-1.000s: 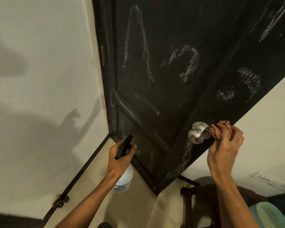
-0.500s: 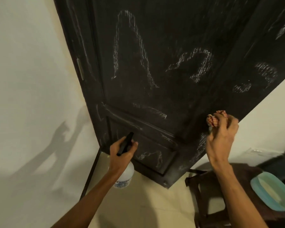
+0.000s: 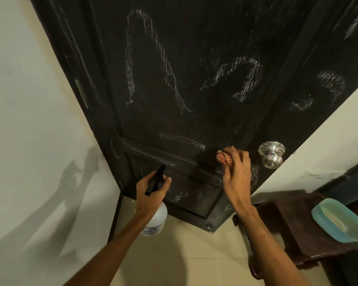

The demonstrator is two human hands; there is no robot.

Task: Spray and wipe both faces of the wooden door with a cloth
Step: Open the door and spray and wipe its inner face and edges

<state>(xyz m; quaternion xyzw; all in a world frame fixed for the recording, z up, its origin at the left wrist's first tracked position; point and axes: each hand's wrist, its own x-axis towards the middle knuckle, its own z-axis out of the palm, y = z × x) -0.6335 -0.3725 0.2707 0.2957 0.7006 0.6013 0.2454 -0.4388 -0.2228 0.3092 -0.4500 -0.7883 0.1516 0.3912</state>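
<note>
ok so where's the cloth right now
In the head view the red checked cloth is bunched in the right hand, up at the door, just left of the silver doorknob and right of the spray bottle.

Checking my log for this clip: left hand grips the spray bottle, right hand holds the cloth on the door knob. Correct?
Not quite: the head view shows the right hand holding the cloth at the door panel beside the knob, clear of it. The left hand does grip the spray bottle.
</note>
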